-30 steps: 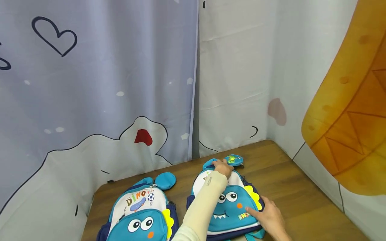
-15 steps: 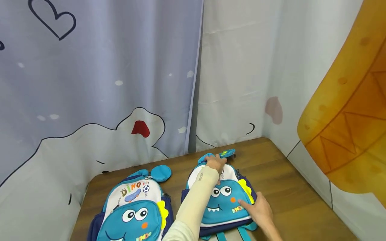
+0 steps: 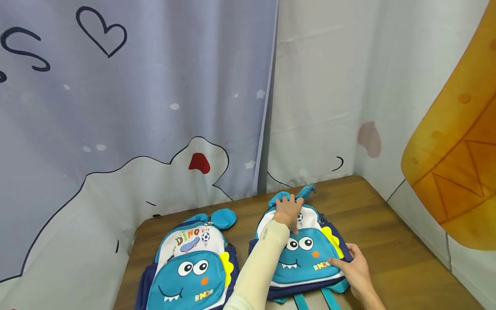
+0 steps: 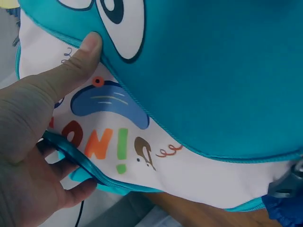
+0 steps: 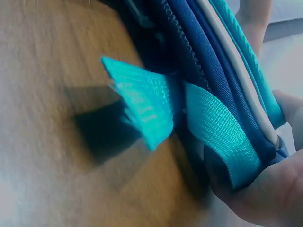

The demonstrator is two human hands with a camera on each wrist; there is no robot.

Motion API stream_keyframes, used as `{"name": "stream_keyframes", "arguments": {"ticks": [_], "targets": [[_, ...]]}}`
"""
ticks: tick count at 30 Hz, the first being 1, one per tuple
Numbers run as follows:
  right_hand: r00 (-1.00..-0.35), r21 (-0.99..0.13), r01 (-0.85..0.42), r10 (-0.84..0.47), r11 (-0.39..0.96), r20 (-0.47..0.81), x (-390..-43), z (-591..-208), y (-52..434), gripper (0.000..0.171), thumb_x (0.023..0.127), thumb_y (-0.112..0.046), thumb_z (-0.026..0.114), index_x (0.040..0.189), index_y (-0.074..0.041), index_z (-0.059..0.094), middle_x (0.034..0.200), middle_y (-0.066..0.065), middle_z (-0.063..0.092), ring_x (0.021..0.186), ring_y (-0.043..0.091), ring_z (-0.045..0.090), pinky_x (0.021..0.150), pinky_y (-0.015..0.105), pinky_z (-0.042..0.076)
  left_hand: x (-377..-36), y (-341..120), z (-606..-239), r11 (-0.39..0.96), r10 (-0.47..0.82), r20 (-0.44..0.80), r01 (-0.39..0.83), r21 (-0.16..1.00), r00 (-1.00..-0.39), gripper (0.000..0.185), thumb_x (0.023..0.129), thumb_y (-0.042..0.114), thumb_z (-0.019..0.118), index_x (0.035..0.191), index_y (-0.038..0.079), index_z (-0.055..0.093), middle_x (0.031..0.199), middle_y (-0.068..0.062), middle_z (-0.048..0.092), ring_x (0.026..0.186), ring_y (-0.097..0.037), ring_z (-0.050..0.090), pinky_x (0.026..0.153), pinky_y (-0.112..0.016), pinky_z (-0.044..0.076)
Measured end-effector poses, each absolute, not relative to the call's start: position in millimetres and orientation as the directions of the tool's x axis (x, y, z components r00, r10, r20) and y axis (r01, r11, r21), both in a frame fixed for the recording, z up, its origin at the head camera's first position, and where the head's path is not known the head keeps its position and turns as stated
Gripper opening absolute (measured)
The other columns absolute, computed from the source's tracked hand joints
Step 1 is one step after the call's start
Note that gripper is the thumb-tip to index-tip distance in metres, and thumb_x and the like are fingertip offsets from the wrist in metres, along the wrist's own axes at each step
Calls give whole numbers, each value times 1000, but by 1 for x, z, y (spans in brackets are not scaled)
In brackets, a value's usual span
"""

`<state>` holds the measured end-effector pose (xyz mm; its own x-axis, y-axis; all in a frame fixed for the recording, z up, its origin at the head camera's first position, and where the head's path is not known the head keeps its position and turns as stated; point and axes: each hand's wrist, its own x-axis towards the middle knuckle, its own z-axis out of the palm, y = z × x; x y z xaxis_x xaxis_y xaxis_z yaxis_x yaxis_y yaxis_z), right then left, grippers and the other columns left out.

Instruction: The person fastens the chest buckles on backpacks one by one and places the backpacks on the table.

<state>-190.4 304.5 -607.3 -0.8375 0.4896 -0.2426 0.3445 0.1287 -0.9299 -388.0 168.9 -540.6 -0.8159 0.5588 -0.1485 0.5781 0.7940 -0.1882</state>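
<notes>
Two blue dinosaur backpacks lie face up on a wooden table (image 3: 391,241). My left hand (image 3: 288,210) (image 4: 42,123) grips the right backpack (image 3: 310,258) at its top: the fingers curl round the teal carry handle (image 4: 71,153) and the thumb presses on the printed front (image 4: 142,156). A small round pouch (image 3: 307,190) stands on edge just beyond that hand. My right hand (image 3: 354,269) (image 5: 274,189) grips the same backpack's lower right edge (image 5: 227,94), beside a teal strap (image 5: 142,113).
The left backpack (image 3: 187,271) lies untouched beside it, with its own round pouch (image 3: 224,218) at the top. Printed curtains (image 3: 155,107) hang close behind and to the right of the table. An orange shape (image 3: 457,142) hangs at the right.
The round pouch at the top of the right backpack has tipped up from flat onto its edge. Both hands keep their hold on that backpack; my view has shifted slightly.
</notes>
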Motion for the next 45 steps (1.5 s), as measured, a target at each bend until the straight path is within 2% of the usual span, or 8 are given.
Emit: {"name": "stream_keyframes", "arguments": {"ticks": [6,12,18,24,31,39,45], "targets": [[-844,-945,295,501,139,-190,-191,-599,301,72,73,-15,85,131,-4,45,125,18,59,95,18,59,73,18,51,-393,164,-549,804,560,-137,576,-151,-817,107,49,64,88,136,34,34,134,0,45,120,-26,49,99,-49,41],[-874,-976,152,483,153,-60,-197,-580,293,69,72,-3,83,131,-3,47,116,19,64,84,7,62,71,21,53,-404,153,-543,810,562,-107,572,-126,-820,112,47,67,87,138,31,32,135,-2,46,118,-27,51,99,-50,41],[-884,-970,92,467,227,25,-201,-558,289,66,75,-3,82,132,-5,49,119,19,65,84,4,62,70,18,51,-409,144,-539,846,532,-54,532,-3,-845,121,48,64,89,147,34,26,141,-1,43,125,-27,48,102,-53,39],[-851,-942,68,511,328,117,-199,-541,290,61,75,-4,81,129,-10,53,121,15,65,86,0,59,71,12,47,-405,143,-528,837,531,50,533,124,-846,120,50,63,89,148,31,26,143,-2,42,129,-27,46,100,-51,38],[-838,-929,15,512,370,190,-200,-529,283,60,73,-3,82,127,-15,58,117,10,68,85,2,61,69,14,48,-406,136,-522,824,514,94,521,224,-853,120,53,62,88,149,31,23,140,-2,42,130,-24,44,95,-45,40],[-825,-901,-85,477,425,303,-201,-512,279,63,71,0,83,126,-19,61,111,7,70,80,5,62,63,16,49,-407,128,-512,783,517,108,520,340,-849,120,57,60,88,152,34,20,142,-5,40,131,-24,42,101,-50,38],[-811,-860,-127,447,493,376,-202,-498,279,63,70,3,81,125,-21,62,104,3,70,78,8,62,60,19,50,-406,125,-507,738,494,121,489,465,-861,118,59,51,91,152,34,21,142,-6,41,131,-24,42,102,-49,37]]}}
